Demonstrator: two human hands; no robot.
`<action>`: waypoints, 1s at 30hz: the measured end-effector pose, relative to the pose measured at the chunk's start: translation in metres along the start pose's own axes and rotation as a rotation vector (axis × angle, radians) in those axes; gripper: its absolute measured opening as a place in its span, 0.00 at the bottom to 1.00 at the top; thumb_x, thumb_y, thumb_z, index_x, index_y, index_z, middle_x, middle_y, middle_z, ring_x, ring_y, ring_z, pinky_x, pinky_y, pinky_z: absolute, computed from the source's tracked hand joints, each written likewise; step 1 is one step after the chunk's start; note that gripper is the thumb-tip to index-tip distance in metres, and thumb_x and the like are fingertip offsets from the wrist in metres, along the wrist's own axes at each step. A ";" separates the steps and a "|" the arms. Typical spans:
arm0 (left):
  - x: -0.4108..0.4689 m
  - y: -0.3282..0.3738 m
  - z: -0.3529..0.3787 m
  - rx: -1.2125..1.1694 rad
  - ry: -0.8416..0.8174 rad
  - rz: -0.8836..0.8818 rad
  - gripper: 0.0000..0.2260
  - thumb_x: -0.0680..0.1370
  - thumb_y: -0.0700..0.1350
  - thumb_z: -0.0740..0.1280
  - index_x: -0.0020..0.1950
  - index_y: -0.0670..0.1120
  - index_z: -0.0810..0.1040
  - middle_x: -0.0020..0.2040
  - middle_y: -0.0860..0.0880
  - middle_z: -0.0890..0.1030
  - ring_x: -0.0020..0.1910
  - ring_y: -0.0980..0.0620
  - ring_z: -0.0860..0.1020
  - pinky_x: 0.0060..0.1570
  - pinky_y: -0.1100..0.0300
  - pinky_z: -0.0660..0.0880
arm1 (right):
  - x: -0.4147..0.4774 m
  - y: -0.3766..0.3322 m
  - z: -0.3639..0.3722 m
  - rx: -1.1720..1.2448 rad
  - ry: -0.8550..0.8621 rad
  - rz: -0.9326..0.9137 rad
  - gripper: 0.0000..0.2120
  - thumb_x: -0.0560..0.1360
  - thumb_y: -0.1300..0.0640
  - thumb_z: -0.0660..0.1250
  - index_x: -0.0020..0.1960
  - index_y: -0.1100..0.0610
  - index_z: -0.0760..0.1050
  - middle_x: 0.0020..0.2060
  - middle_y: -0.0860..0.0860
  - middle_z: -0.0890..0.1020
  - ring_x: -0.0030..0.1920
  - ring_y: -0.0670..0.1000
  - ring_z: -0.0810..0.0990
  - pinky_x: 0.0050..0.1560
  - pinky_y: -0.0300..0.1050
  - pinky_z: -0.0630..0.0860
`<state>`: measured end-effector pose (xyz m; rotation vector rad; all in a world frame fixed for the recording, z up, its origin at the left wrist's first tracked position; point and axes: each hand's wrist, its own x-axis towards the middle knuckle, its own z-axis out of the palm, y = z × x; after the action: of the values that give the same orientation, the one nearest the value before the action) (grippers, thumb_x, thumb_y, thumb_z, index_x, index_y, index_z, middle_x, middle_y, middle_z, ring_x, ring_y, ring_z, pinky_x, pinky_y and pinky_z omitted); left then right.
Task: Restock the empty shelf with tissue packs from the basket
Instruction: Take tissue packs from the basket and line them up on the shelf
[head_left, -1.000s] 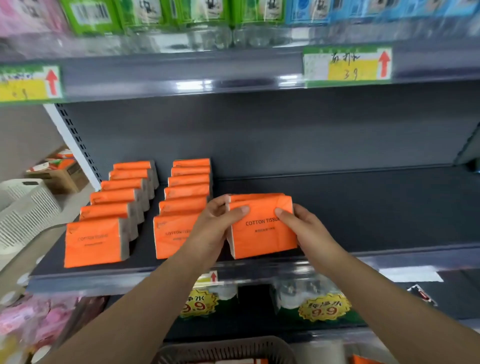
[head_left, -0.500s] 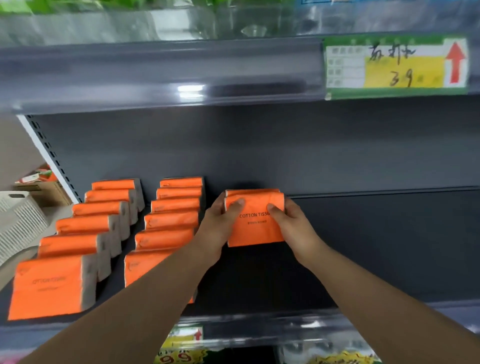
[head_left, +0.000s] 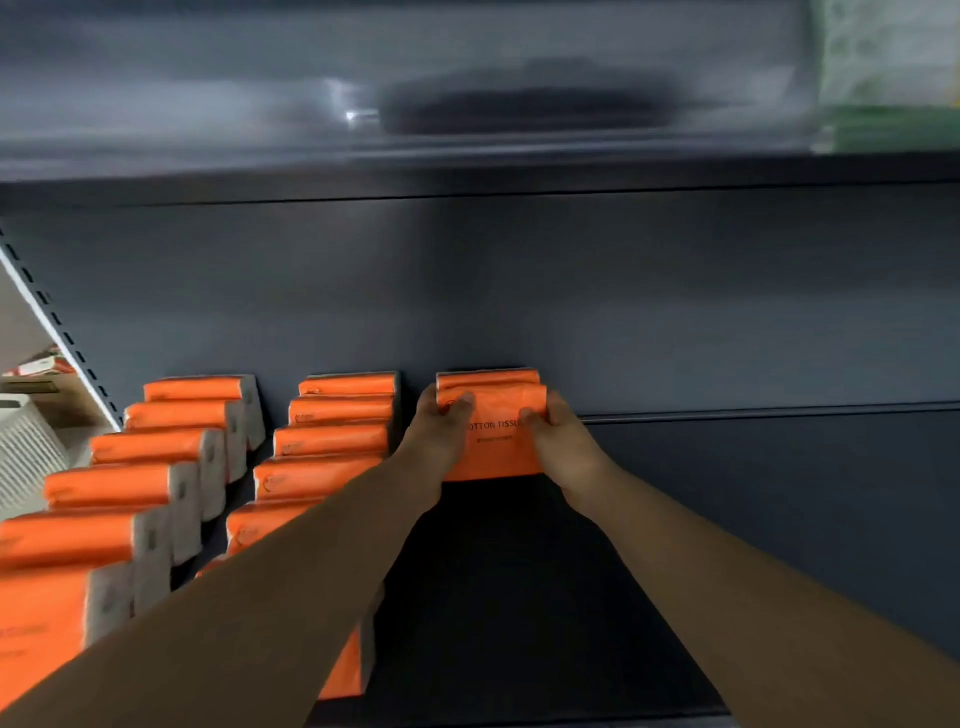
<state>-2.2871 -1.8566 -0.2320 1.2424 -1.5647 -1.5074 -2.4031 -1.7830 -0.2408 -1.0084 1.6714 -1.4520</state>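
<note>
Head view, left hand (head_left: 440, 434), right hand (head_left: 563, 444) gripping tissue packs (head_left: 493, 454); shelf (head_left: 519, 597) holds rows (head_left: 332, 441)

A tissue pack (head_left: 493, 452) stands on the shelf (head_left: 519, 597) between my left hand (head_left: 441, 431) and right hand (head_left: 558, 441), a second pack (head_left: 488, 378) just behind it by the back panel (head_left: 519, 301). Left of my hands, two rows of packs (head_left: 332, 441) run front to back.

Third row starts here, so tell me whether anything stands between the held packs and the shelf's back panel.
Nothing visible does. The left hand and right hand hold the tissue packs right up by the back panel; the neighbouring row stands apart to their left.
</note>
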 end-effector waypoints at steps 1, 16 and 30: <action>0.004 -0.001 0.000 0.005 0.003 -0.012 0.20 0.82 0.54 0.58 0.74 0.56 0.61 0.65 0.48 0.72 0.63 0.45 0.72 0.65 0.44 0.69 | 0.004 0.001 0.001 -0.015 -0.001 0.001 0.12 0.83 0.57 0.54 0.66 0.50 0.65 0.54 0.50 0.77 0.50 0.44 0.77 0.43 0.37 0.72; 0.030 -0.009 0.013 0.010 -0.073 -0.047 0.22 0.82 0.53 0.57 0.75 0.58 0.55 0.62 0.49 0.71 0.62 0.46 0.71 0.66 0.43 0.67 | 0.026 0.021 -0.005 -0.030 0.012 -0.043 0.12 0.83 0.58 0.52 0.61 0.42 0.63 0.52 0.46 0.75 0.50 0.42 0.74 0.49 0.42 0.71; 0.037 -0.011 0.017 0.014 -0.055 -0.132 0.25 0.82 0.53 0.57 0.77 0.55 0.52 0.67 0.44 0.69 0.64 0.43 0.69 0.66 0.44 0.66 | 0.025 0.020 -0.004 -0.086 -0.033 0.002 0.12 0.83 0.58 0.51 0.64 0.47 0.62 0.54 0.48 0.74 0.53 0.47 0.73 0.55 0.46 0.68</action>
<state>-2.3141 -1.8833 -0.2515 1.3456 -1.5564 -1.6280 -2.4204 -1.8022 -0.2603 -1.0720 1.7228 -1.3649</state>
